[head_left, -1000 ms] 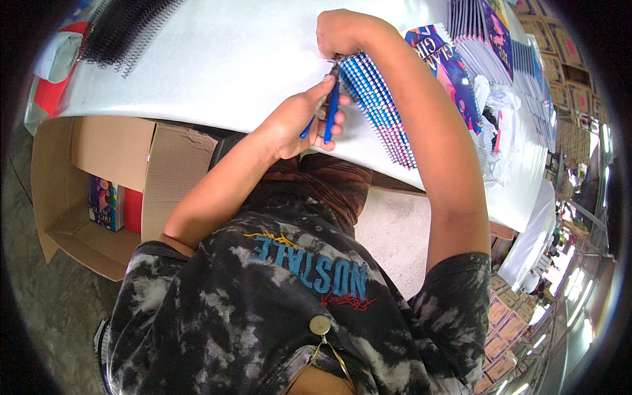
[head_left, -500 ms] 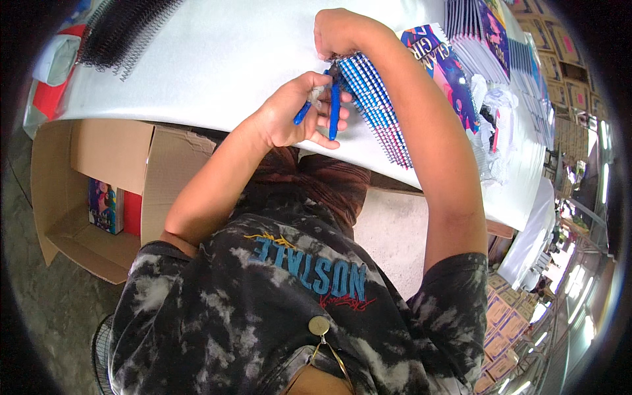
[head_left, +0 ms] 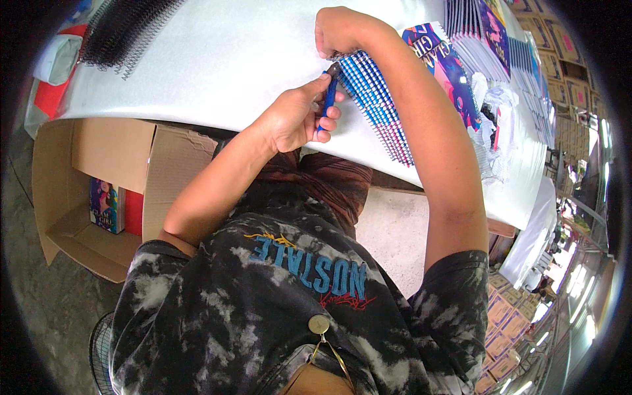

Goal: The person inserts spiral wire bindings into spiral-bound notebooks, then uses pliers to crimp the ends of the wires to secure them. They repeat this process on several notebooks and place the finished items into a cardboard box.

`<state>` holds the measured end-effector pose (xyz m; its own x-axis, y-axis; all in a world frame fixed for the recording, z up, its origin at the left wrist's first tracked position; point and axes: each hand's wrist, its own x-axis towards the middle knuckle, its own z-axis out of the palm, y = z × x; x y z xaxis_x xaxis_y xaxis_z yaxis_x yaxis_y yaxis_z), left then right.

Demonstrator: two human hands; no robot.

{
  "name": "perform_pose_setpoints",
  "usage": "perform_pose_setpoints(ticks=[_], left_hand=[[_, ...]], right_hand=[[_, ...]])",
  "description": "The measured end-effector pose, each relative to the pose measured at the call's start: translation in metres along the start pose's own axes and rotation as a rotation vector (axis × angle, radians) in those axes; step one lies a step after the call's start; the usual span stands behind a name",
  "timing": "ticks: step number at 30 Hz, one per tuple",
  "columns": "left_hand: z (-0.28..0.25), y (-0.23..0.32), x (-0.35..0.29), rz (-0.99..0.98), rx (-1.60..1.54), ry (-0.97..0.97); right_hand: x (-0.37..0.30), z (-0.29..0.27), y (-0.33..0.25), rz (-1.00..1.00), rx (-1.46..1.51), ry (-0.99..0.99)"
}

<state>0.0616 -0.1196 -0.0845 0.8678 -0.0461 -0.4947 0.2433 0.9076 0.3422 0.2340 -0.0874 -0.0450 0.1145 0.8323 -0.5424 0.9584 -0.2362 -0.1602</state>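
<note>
My left hand [head_left: 295,118] is closed round a pair of pliers with blue handles [head_left: 329,99]. Their dark jaws touch the far left corner of a stack of spiral-bound notebooks [head_left: 375,99], where the coil ends are. Blue, white and pink spines face me in a slanting row along the table's near edge. Beyond that corner, my right hand [head_left: 339,33] is bent inward with its fingers curled down at the coil ends; what they grip is hidden. Under my right forearm, a notebook with a colourful cover [head_left: 444,72] shows its wavy coil edge.
Loose black plastic coils [head_left: 125,29] lie at the table's far left. More coil-bound notebooks [head_left: 474,39] are stacked at the far right, near crumpled clear plastic [head_left: 494,131]. An open cardboard box [head_left: 148,158] at left below the table holds books [head_left: 106,205].
My left fingers have closed, bringing the spread plier handles together. My right hand has stayed almost in place at the corner.
</note>
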Motion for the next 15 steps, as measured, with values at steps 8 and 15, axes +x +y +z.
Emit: perform_pose_setpoints(ticks=[8, 15], left_hand=[[-0.007, -0.007, 0.004, 0.021, 0.048, -0.068], [0.004, -0.008, -0.001, 0.054, 0.201, -0.071]], right_hand=[[0.003, 0.001, -0.001, -0.043, -0.116, 0.039], [0.011, 0.007, 0.005, -0.070, -0.185, 0.063]])
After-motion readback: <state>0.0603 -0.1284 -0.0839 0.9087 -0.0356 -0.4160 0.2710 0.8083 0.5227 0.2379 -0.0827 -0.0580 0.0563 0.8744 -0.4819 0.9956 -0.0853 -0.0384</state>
